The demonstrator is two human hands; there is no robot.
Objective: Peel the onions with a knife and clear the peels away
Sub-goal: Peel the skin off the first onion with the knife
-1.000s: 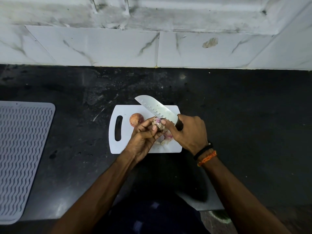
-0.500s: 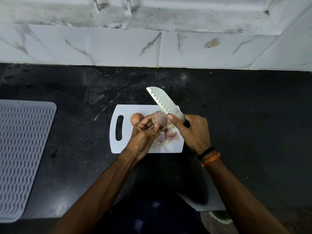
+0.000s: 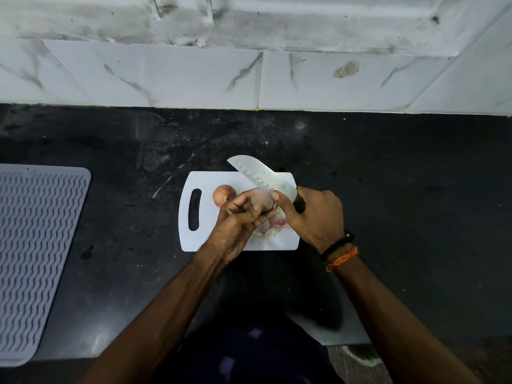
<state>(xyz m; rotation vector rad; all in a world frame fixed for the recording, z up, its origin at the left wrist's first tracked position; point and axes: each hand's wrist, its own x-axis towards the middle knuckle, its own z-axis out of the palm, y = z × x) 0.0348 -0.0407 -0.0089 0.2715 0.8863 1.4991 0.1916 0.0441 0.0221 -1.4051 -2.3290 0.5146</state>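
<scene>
Peeling is under way: the left hand (image 3: 238,220) curls its fingers around an onion (image 3: 263,199) held just above the cutting board (image 3: 210,178), while the right hand (image 3: 313,214) grips the knife (image 3: 263,176) by its handle, thumb against the onion. A second, unpeeled onion (image 3: 223,195) waits on the board; loose peels (image 3: 274,227) lie beneath the hands. Next, likely, lift the skin off with thumb and blade. No readable writing anywhere
</scene>
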